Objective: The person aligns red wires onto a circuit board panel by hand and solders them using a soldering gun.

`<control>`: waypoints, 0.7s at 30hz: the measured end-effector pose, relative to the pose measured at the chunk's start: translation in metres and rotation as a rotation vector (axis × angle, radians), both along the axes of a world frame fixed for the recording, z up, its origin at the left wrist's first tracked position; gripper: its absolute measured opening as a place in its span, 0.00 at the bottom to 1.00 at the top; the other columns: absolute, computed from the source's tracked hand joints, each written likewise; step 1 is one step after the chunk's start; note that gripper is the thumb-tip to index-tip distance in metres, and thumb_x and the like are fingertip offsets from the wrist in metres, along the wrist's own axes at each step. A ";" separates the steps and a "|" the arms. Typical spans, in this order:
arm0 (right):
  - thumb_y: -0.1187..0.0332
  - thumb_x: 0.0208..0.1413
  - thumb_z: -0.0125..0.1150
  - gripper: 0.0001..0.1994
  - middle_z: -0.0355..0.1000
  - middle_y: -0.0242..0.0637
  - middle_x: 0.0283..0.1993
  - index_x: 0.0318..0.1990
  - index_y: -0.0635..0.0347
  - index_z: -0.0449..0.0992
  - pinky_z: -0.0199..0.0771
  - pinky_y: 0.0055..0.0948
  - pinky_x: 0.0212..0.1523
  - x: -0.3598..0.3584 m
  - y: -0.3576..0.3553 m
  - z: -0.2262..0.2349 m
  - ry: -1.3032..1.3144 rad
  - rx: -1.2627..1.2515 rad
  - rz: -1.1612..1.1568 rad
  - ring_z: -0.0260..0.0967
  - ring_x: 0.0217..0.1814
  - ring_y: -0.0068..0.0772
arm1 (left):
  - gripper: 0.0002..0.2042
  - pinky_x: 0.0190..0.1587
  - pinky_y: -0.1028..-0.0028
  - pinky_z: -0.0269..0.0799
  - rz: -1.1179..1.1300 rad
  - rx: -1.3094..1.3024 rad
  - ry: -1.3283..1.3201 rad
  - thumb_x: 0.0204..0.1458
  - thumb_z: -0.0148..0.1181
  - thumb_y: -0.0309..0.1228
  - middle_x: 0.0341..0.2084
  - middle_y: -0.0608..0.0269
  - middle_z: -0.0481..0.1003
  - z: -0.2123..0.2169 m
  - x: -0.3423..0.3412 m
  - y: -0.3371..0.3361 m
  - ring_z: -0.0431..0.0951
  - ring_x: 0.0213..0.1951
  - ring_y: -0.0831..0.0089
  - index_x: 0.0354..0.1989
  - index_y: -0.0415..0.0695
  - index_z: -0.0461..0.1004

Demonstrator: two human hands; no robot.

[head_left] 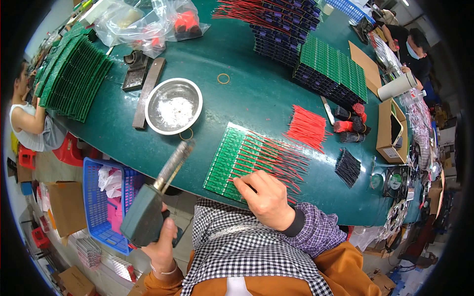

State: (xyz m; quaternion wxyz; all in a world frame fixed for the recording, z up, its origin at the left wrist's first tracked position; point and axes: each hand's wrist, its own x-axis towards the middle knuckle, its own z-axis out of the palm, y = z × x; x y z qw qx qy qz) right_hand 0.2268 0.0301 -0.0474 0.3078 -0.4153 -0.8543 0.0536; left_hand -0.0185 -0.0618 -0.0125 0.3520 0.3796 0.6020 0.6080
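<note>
Your right hand (266, 200) lies fingers together and curled down on the near edge of the green circuit-board panel (228, 160), at the table's (256, 93) front rim, pressing its red wire leads (276, 160). Judge the panel light, thin and stiff but brittle at the scored strips; hold it flat by its edges, not the springy wires. Your left hand (160, 246) is fisted around the soldering gun (148, 212), near the steel bowl (174, 106); it looks top-heavy.
</note>
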 end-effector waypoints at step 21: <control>0.79 0.44 0.72 0.14 0.76 0.33 0.34 0.42 0.63 0.85 0.75 0.33 0.32 -0.005 -0.007 0.000 0.064 0.009 0.027 0.75 0.33 0.34 | 0.06 0.31 0.67 0.76 -0.113 -0.286 0.292 0.51 0.76 0.24 0.29 0.59 0.84 -0.025 0.009 -0.074 0.83 0.27 0.64 0.35 0.36 0.85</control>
